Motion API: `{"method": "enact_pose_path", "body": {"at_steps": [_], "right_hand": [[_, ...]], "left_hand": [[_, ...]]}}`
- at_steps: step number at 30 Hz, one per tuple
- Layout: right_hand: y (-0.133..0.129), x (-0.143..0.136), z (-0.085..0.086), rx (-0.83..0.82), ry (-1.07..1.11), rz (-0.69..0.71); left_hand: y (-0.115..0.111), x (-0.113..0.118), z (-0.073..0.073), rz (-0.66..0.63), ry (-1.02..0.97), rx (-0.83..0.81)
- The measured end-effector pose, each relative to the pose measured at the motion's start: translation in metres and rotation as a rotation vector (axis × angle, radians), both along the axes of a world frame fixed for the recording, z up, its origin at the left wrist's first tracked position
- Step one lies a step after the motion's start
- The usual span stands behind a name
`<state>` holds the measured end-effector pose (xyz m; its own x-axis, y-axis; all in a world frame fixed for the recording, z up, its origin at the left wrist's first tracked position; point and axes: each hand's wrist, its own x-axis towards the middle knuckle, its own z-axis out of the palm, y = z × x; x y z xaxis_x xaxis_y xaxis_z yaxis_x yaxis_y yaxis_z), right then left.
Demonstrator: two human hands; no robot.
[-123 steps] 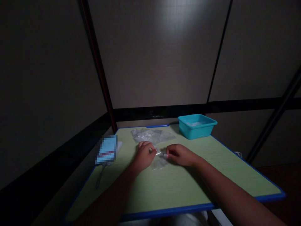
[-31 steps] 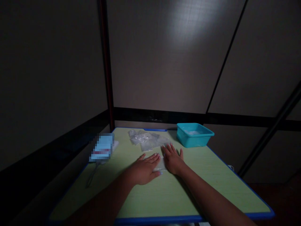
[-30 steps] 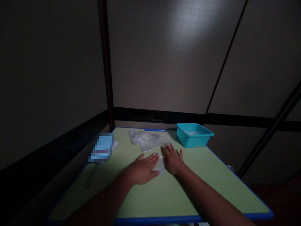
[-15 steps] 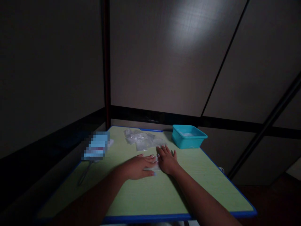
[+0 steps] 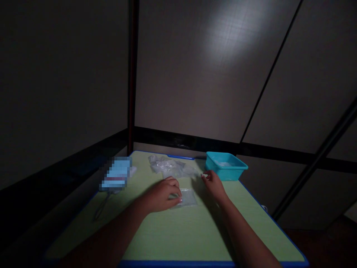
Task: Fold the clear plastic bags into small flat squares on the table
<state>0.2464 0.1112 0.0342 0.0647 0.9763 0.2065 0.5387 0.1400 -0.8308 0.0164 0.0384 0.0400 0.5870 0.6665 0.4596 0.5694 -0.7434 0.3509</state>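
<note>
A small clear plastic bag (image 5: 189, 198) lies flat on the green table. At its left end is my left hand (image 5: 163, 195), thumb and fingers curled together over the bag's edge. My right hand (image 5: 214, 185) is raised above the table, in front of the teal basket (image 5: 226, 172), with its fingers bent toward each other; whether something small is between them is too small to tell. Several clear plastic bags (image 5: 170, 166) lie in a loose pile behind the hands. Something pale shows inside the basket.
At the table's left edge is a blurred-out blue object (image 5: 116, 174) with a cord loop (image 5: 102, 206) beside it. The green table (image 5: 173, 236) has a blue rim. Dark panelled walls (image 5: 189, 74) stand behind and to the left.
My right hand has lifted off the small bag and moved right, toward the basket. My left hand's fingers, flat before, have curled at the bag's edge. The view has shifted slightly.
</note>
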Motion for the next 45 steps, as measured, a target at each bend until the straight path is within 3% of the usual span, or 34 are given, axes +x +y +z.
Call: {"method": "enact_pose_path", "body": {"at_steps": [3,7,12,22,34,45], "right_hand": [[0.003,0.008,0.006,-0.244,0.318,0.016],[-0.001,0.013,0.012,-0.495,0.622,0.150],[-0.003,0.019,0.017,-0.610,0.806,0.266],[-0.001,0.013,0.013,-0.615,0.649,0.275],[-0.002,0.009,0.006,-0.657,0.813,0.284],[-0.008,0.005,0.005,-0.601,0.648,0.338]], "left_hand": [[0.001,0.000,-0.001,-0.005,0.010,0.005],[0.003,0.000,-0.005,-0.043,0.029,-0.013],[0.004,0.000,-0.008,-0.048,0.030,-0.037],[0.005,0.000,-0.011,-0.052,0.039,-0.052],[0.005,0.001,-0.011,-0.053,0.038,-0.061],[0.006,0.002,-0.010,-0.071,0.031,-0.044]]}}
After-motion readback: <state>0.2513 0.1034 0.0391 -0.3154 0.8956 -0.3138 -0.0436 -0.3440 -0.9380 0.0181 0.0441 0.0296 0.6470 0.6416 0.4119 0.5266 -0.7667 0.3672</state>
